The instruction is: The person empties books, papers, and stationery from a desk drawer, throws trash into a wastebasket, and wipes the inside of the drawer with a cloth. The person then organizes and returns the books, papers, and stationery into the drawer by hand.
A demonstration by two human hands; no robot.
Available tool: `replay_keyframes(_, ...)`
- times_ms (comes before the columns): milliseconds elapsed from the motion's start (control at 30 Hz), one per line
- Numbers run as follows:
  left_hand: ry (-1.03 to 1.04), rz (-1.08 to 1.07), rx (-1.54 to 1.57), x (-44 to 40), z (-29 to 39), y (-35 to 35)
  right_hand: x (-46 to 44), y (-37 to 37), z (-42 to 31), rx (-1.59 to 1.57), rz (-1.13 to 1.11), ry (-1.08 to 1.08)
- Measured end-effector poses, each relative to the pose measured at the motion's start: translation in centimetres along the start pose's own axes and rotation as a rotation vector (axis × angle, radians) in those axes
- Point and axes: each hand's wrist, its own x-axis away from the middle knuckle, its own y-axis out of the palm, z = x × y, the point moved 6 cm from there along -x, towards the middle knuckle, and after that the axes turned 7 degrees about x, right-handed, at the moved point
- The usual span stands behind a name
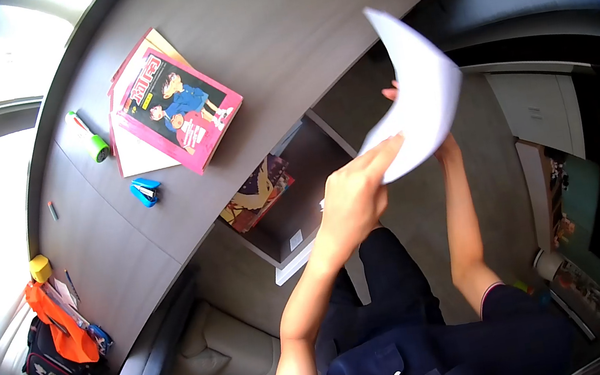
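Note:
A curved sheet of white paper [421, 94] is held up in front of my body, over the floor beyond the desk's front edge. My left hand [355, 195] pinches the paper's lower left edge between thumb and fingers. Behind the paper is my right hand [445, 145], gripping it from the far side; a few fingertips show at the sheet's left edge and the rest is hidden. Below the desk top an open drawer [299, 180] holds colourful books [259, 193] at its left end.
On the grey desk [271, 38] lie a stack of pink comic books [186, 111], a blue stapler [146, 191] and a green-capped glue stick [90, 140]. A black bag with orange cloth [63, 328] sits at the lower left. A beige seat [220, 352] stands below the desk.

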Motion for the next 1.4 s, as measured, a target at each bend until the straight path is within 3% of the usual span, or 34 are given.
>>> replay_keyframes(100,0.177,0.032,-0.192,0.1,3.9,-0.8,-1.4,2.9,-11.8,-0.851,-0.193,0.233)
replay_keyframes(167,0.374,0.11,-0.197,-0.3,5.9,-2.0,-5.6,1.1,-12.2,-0.853,-0.221,0.318)
replay_keyframes(200,0.451,0.172,-0.156,-0.9,6.2,-3.0,-9.2,0.2,-13.3,-0.74,-0.491,-0.303)
replay_keyframes(267,0.455,0.258,0.058,-2.7,5.4,-4.5,-9.6,-1.7,-16.4,-0.32,-0.831,-0.918)
replay_keyframes(333,0.517,0.313,0.096,-4.8,2.3,-5.7,-10.5,-2.0,-19.2,0.03,-0.778,-1.059)
replay_keyframes(400,0.537,0.422,0.022,-6.0,0.1,-7.3,-9.2,-1.1,-18.0,0.07,-0.651,-1.184)
replay_keyframes(433,0.521,0.503,0.077,-6.9,-1.5,-7.7,-10.9,-3.3,-15.7,0.248,-0.25,-0.833)
replay_keyframes(500,0.468,0.618,0.179,-8.4,-3.7,-8.9,-13.1,-4.5,-13.1,0.195,0.141,-0.442)
replay_keyframes(600,0.397,0.64,0.206,-10.3,-3.9,-10.8,-15.0,-3.0,-14.3,0.257,0.123,-0.427)
replay_keyframes(667,0.265,0.679,0.265,-10.2,-4.3,-11.4,-14.9,-1.6,-14.7,0.428,0.084,-0.276)
replay_keyframes(733,0.257,0.677,0.285,-9.3,-5.6,-10.0,-16.4,-1.6,-14.0,0.461,0.018,-0.386)
replay_keyframes(767,0.281,0.884,-0.016,-7.0,-4.8,-9.6,-17.3,-1.7,-13.7,0.484,-0.036,-0.501)
replay_keyframes(833,0.353,0.879,-0.399,-3.0,-5.1,-6.5,-16.5,-0.3,-15.4,0.05,0.012,-0.458)
replay_keyframes(933,0.364,0.209,-0.605,5.0,-11.1,0.3,-11.2,-3.5,-15.4,0.034,0.138,-0.235)
replay_keyframes(1000,0.163,-0.056,-0.742,8.6,-18.7,0.6,-6.3,-7.9,-12.9,0.014,0.174,-0.086)
replay_keyframes(1067,0.046,-0.112,-0.987,10.4,-24.6,-2.6,-0.9,-13.1,-9.0,0.028,0.216,-0.008)
replay_keyframes(1167,0.116,-0.193,-1.132,12.0,-28.0,-6.6,8.7,-15.4,-2.6,-0.097,0.122,0.235)
replay_keyframes(1267,0.083,-0.293,-1.075,12.0,-27.1,-7.5,14.2,-8.3,0.4,-0.19,0.09,0.553)
replay_keyframes(1400,0.081,-0.284,-1.101,9.5,-26.8,-6.4,14.6,0.3,5.1,-0.286,-0.058,0.759)
